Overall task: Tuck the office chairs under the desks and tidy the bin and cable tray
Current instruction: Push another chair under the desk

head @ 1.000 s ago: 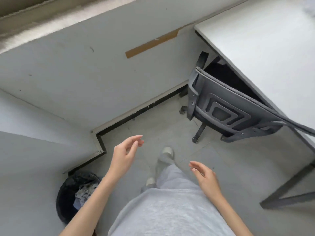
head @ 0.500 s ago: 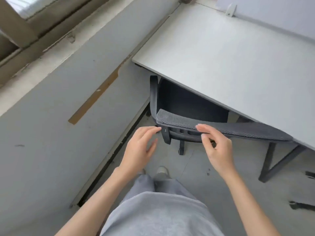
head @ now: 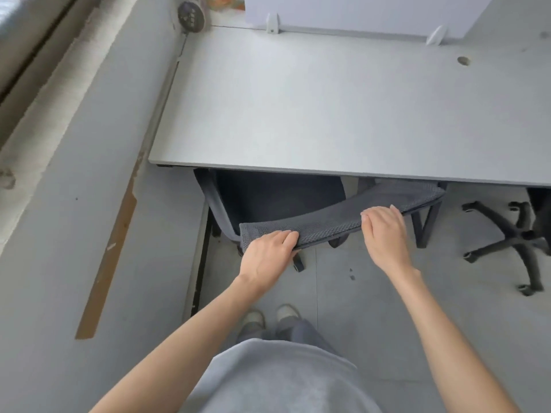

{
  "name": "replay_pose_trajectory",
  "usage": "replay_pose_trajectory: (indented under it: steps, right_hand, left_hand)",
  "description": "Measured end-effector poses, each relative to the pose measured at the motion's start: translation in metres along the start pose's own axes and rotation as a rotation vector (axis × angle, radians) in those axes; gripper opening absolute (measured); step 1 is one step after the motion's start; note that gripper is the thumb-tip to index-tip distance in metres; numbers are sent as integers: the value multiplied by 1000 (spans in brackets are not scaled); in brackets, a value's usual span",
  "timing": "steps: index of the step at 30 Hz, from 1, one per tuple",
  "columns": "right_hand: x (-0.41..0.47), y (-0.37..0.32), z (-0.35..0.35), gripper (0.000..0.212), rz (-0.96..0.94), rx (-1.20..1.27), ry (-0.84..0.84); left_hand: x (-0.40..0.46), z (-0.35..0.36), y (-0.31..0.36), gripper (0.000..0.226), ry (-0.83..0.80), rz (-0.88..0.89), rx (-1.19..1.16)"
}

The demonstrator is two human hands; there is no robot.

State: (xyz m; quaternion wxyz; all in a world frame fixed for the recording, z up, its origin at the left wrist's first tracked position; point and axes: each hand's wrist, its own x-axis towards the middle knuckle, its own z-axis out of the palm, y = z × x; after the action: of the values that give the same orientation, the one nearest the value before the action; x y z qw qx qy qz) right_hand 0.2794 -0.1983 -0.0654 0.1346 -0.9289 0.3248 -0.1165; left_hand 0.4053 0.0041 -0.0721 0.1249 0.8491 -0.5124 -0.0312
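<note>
From the head camera, looking down, a grey office chair [head: 298, 204] stood with its seat pushed beneath the front edge of the pale counter [head: 328, 108], while the top of its mesh backrest [head: 328, 225] stuck out toward the person. The backrest ran at a slant, its left end nearer the person and its right end close under the counter edge.

The left hand [head: 267, 257] sat on the left end of the backrest's top rim, its grip curled around the rim, fingers on top and the thumb hidden below. The right hand [head: 384, 234] rested on the rim further right, its grip folded over the mesh edge with fingers bent downward; both hands were touching the chair. Bare forearms reached forward from a grey top at the bottom of the view, and two light shoes [head: 269, 315] stood on the grey floor tiles [head: 372, 308] just behind the chair.

To the right, the black five-star base [head: 512, 239] of a second chair stood on the floor, out from under the counter, its seat mostly cut off by the frame edge. A white divider panel [head: 357, 13] rose at the counter's far edge, and a round cable hole [head: 463, 60] showed near the back right. A grey wall [head: 74, 234] with a brown strip [head: 110, 254] ran along the left, beside the counter's left edge.
</note>
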Motion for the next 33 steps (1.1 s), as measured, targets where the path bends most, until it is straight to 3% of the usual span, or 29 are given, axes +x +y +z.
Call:
replay_pose_trajectory:
  steps: [8, 13, 16, 22, 28, 33]
  right_hand:
    - [-41, -57, 18, 51, 28, 7, -13]
    - [-50, -85, 23, 38, -193, -82, -80]
    - [-40, -75, 18, 43, -171, -145, -127]
    - [-21, -48, 8, 27, 59, -273, -226]
    - [-14, -18, 5, 25, 99, -221, -115]
    - [-1, 17, -9, 30, 94, -270, -141]
  left_hand:
    - [-18, -18, -75, 26, 23, 174, 17]
    - [-13, -38, -130, 27, -31, 151, 12]
    - [-3, -47, -145, 29, -71, 113, -4]
    - [11, -39, -126, 24, -70, 70, 39]
    - [20, -24, -101, 24, -47, -68, 86]
    - [34, -12, -66, 22, -76, -106, 84]
